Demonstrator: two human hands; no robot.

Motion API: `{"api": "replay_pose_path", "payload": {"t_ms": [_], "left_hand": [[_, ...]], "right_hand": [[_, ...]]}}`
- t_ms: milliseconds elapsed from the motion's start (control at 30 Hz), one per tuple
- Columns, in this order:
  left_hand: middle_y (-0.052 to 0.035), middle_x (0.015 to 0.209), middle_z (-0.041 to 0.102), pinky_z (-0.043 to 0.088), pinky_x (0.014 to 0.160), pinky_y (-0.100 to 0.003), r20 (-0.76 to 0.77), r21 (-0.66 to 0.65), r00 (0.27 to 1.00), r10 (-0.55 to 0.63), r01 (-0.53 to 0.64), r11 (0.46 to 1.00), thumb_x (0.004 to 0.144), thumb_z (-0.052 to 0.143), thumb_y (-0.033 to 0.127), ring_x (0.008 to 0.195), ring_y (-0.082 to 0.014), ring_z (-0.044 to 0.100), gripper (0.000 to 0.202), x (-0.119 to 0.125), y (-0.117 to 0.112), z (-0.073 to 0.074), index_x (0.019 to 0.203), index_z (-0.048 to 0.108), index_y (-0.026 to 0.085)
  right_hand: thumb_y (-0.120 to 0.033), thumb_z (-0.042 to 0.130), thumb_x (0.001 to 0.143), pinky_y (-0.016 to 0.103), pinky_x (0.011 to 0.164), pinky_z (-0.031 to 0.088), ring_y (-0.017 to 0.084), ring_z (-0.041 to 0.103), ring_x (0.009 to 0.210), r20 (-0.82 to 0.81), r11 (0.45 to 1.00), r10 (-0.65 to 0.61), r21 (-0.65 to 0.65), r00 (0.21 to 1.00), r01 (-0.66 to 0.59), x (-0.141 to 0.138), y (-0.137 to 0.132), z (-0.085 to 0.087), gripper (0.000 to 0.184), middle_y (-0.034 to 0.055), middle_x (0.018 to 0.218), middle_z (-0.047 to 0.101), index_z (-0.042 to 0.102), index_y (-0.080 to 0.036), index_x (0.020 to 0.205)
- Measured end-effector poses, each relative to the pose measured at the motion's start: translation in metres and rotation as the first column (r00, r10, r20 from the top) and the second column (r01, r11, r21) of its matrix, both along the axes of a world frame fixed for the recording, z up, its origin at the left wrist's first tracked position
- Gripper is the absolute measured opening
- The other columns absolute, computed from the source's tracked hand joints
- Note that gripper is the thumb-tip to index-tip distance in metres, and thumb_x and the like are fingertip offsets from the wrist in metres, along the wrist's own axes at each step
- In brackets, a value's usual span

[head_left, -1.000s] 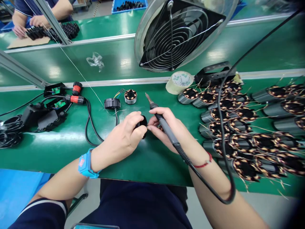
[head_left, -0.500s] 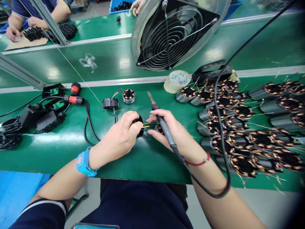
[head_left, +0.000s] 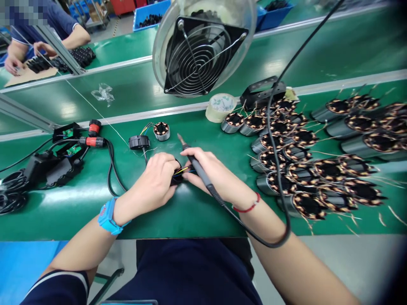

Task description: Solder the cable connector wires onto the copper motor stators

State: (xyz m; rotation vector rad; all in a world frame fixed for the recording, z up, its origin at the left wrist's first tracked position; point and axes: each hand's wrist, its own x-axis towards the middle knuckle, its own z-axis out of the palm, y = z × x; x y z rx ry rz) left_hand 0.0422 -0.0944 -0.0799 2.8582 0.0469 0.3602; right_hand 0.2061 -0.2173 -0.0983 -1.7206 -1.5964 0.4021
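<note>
My left hand [head_left: 159, 178] is closed around a round black plastic cap [head_left: 177, 178], keeping it low over the bench. Yellow and dark wires [head_left: 182, 170] run from the cap toward my right fingers. Across my right hand [head_left: 210, 171] lies a soldering iron [head_left: 199, 171], gripped with its tip pointing up and away to the left. The right fingertips are at the wires; what they cover there is hidden. Beyond the hands, another black cap [head_left: 139, 142] with a cable sits wired to a small copper-wound stator [head_left: 162, 131].
Several stators [head_left: 305, 169] with loose wire ends crowd the right side. A tape roll [head_left: 221, 107] and a fan [head_left: 199, 63] stand behind. Black cables with red connectors [head_left: 94, 141] lie left. The iron's cord [head_left: 276, 156] loops over my right forearm. A co-worker's hands [head_left: 14, 63] are across the bench.
The black cap has tilted, so the wires now show across its opening. A stator partly visible under my right hand is now out of sight. My right hand has come closer to the left.
</note>
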Motion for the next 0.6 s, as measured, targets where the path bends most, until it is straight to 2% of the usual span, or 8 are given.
{"api": "replay_pose_path", "payload": {"t_ms": [133, 300, 367, 467, 533, 600], "left_hand": [[-0.0149, 0.114, 0.046, 0.042, 0.096, -0.045, 0.076, 0.087, 0.997, -0.023, 0.017, 0.996, 0.076, 0.054, 0.003, 0.116, -0.0291, 0.041, 0.041, -0.002, -0.004, 0.003, 0.112, 0.040, 0.013], [-0.0149, 0.114, 0.048, 0.043, 0.093, -0.046, -0.078, 0.083, 0.997, 0.005, 0.002, 0.997, 0.078, 0.056, 0.008, 0.109, -0.0284, 0.044, 0.039, -0.004, -0.006, 0.009, 0.115, 0.041, 0.012], [-0.0143, 0.113, 0.050, 0.043, 0.090, -0.045, -0.180, 0.018, 0.984, 0.015, -0.012, 1.000, 0.079, 0.059, 0.015, 0.106, -0.0284, 0.046, 0.039, -0.001, -0.003, 0.012, 0.114, 0.044, 0.013], [-0.0115, 0.112, 0.056, 0.043, 0.090, -0.044, -0.326, -0.173, 0.945, -0.026, -0.033, 0.984, 0.081, 0.064, 0.033, 0.104, -0.0274, 0.049, 0.039, 0.011, 0.007, 0.017, 0.113, 0.050, 0.016], [-0.0083, 0.110, 0.061, 0.040, 0.094, -0.042, -0.354, -0.300, 0.935, -0.027, -0.086, 0.950, 0.088, 0.056, 0.039, 0.106, -0.0250, 0.051, 0.030, 0.022, 0.014, 0.019, 0.109, 0.057, 0.019], [-0.0045, 0.100, 0.066, 0.040, 0.090, -0.035, -0.390, -0.426, 0.920, -0.027, -0.155, 0.891, 0.093, 0.045, 0.034, 0.098, -0.0205, 0.055, 0.024, 0.035, 0.019, 0.019, 0.100, 0.062, 0.019]], "right_hand": [[-0.016, 0.058, 0.084, 0.035, 0.085, 0.044, 0.017, 0.061, 0.082, -0.048, 0.998, 0.062, -0.016, 0.997, -0.063, 0.004, 0.007, 0.004, 0.036, 0.0007, 0.086, 0.066, 0.044, -0.019, 0.117], [-0.018, 0.057, 0.085, 0.038, 0.090, 0.044, 0.019, 0.060, 0.088, 0.001, 0.999, 0.040, -0.036, 0.999, -0.040, 0.018, -0.005, 0.002, 0.034, 0.0019, 0.087, 0.065, 0.044, -0.020, 0.117], [-0.018, 0.058, 0.084, 0.040, 0.091, 0.045, 0.020, 0.059, 0.091, -0.014, 0.999, 0.042, -0.032, 0.999, -0.043, 0.021, -0.010, -0.001, 0.039, 0.0026, 0.090, 0.065, 0.043, -0.021, 0.120], [-0.019, 0.058, 0.083, 0.041, 0.091, 0.047, 0.020, 0.061, 0.096, -0.114, 1.000, -0.004, -0.009, 0.993, 0.003, 0.024, -0.018, -0.006, 0.046, 0.0047, 0.103, 0.064, 0.039, -0.025, 0.125], [-0.020, 0.055, 0.085, 0.038, 0.086, 0.050, 0.018, 0.063, 0.091, -0.225, 0.997, -0.072, -0.005, 0.972, 0.072, 0.025, -0.021, -0.010, 0.046, 0.0052, 0.107, 0.063, 0.038, -0.026, 0.127], [-0.019, 0.053, 0.086, 0.034, 0.080, 0.052, 0.016, 0.064, 0.084, -0.299, 0.994, -0.109, -0.011, 0.948, 0.110, 0.024, -0.021, -0.016, 0.043, 0.0046, 0.105, 0.064, 0.039, -0.026, 0.126]]}}
